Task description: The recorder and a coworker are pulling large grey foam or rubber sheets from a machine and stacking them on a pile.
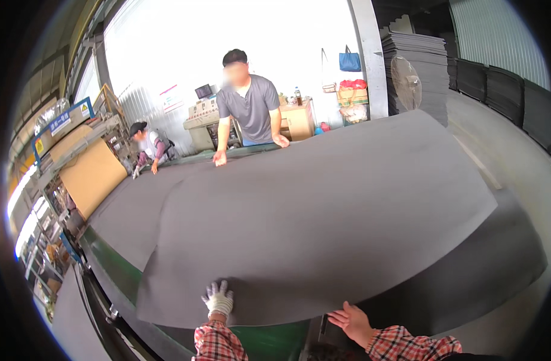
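– In the head view, your gloved left hand [218,299] is lying palm-down on the grey sheet [323,222], fingers spread.
– And your bare right hand [353,322] is sitting at the sheet's near edge, fingers and thumb apart; I can't tell whether it's touching.
– Your sheet is looking broad and smooth, stretching across the green table [272,342].

Underside of gray sheet [311,222] out of sight.

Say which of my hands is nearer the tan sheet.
Left. Your left hand, on the top gray sheet, is below and right of the tan sheet in view; your right hand, at the gray sheet's near edge, is farther right.
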{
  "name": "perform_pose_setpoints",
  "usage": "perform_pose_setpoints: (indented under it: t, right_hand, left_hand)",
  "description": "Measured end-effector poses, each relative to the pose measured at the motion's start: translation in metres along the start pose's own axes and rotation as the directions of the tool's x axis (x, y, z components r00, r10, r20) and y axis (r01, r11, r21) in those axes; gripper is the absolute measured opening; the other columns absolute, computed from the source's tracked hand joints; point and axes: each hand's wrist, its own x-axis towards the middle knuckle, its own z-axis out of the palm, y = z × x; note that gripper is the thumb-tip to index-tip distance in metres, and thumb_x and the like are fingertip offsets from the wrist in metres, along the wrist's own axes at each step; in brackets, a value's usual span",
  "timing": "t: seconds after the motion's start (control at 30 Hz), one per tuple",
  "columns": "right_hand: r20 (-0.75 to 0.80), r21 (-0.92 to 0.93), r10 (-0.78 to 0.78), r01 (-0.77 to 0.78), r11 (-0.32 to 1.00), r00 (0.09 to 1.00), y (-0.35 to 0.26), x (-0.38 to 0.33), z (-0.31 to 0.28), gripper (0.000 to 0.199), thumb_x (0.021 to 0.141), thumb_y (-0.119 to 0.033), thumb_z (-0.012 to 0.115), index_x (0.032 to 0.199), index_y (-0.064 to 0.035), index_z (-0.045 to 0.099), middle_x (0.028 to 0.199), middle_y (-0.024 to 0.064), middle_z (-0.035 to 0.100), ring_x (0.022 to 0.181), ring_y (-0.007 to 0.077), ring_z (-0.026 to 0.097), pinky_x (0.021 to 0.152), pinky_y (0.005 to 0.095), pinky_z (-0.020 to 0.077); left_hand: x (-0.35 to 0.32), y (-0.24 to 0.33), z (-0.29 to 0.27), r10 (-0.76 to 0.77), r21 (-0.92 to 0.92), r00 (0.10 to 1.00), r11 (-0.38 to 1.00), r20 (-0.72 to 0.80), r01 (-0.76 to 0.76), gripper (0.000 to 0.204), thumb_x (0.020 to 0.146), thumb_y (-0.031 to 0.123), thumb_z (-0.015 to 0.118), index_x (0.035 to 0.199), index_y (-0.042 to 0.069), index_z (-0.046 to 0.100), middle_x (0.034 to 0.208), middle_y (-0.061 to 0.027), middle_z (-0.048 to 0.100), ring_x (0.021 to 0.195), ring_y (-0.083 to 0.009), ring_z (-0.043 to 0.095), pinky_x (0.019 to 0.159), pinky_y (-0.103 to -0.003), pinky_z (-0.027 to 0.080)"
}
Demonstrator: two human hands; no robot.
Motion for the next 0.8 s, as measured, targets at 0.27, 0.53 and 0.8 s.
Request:
perform_pose_setpoints:
  t: [0.27,0.53,0.8]
  right_hand:
    - [0.145,-0.746,0.215,-0.036,0.665,0.966,-0.005,0.019,-0.089,0.039,0.086,-0.035,0.051,0.099,0.0015,0.058,0.09,0.0154,0.062,0.086,0.0264,0.061,0.075,0.0353,0.049]
    - [0.023,-0.722,-0.275,-0.174,-0.669,0.961,-0.067,-0.025,-0.343,0.023,0.072,-0.024,0.057,0.088,-0.0084,0.06,0.089,0.0083,0.057,0.089,0.0244,0.055,0.074,0.036,0.0435]
    - [0.509,-0.495,-0.165,0.13,-0.859,0.845,-0.07,-0.021,-0.4,0.027,0.072,-0.019,0.053,0.097,-0.0084,0.055,0.102,0.0049,0.051,0.094,0.0182,0.046,0.076,0.0328,0.0367]
  left_hand:
    - [-0.021,0.082,-0.014,0.197,0.041,0.975,0.98,-0.101,-0.194,0.048,0.084,0.035,0.043,0.13,0.019,0.036,0.134,-0.0104,0.035,0.126,-0.0261,0.027,0.103,-0.049,0.018]
    - [-0.18,0.169,-0.028,0.381,-0.74,0.87,0.475,-0.314,-0.476,0.033,0.083,0.008,0.049,0.115,-0.001,0.048,0.109,-0.013,0.055,0.103,-0.024,0.05,0.092,-0.039,0.039]
    - [-0.28,0.227,0.0,0.703,-0.395,0.709,0.666,0.052,-0.632,0.025,0.079,0.008,0.057,0.101,-0.004,0.057,0.091,-0.0147,0.062,0.086,-0.0327,0.056,0.085,-0.041,0.041]
